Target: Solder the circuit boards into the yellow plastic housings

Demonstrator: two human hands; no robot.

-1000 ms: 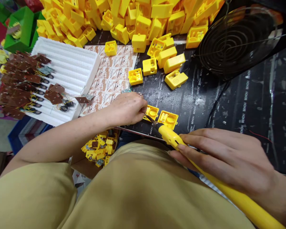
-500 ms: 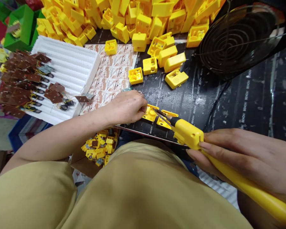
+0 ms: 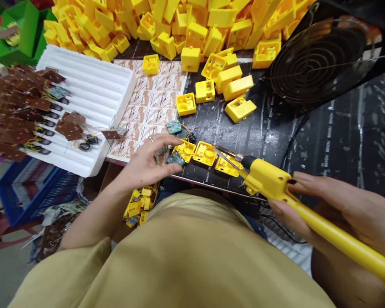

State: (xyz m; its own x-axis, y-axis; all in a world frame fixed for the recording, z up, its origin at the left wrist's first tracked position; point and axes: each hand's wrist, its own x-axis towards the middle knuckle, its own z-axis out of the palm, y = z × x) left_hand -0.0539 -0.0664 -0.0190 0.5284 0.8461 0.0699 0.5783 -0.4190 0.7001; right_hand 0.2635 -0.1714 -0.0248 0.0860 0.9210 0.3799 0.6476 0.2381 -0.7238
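Observation:
My right hand (image 3: 343, 209) is wrapped round a yellow soldering iron (image 3: 272, 177) with a dark collar and metal tip, pointing left. The tip reaches over the right-hand yellow case (image 3: 227, 164) at the table's front edge. Beside it sit a middle yellow case (image 3: 204, 153) and a left yellow case (image 3: 184, 149), both open side up. My left hand (image 3: 147, 160) curves around the left case's near side, thumb and fingers apart. Between them lies a green circuit board (image 3: 176, 158); whether the fingers touch it I cannot tell. Behind is another green circuit board (image 3: 173, 125) with wires.
A heap of yellow cases (image 3: 115, 21) covers the back, with several loose ones nearer. A black fan (image 3: 321, 64) stands at the back right. At left, a white foam tray (image 3: 93, 77) carries brown boards (image 3: 22, 111) with wires. A blue crate (image 3: 28, 188) sits below.
My left hand has moved left and its fingers have spread, uncovering the left case and green boards. The soldering iron has shifted slightly right and down in view.

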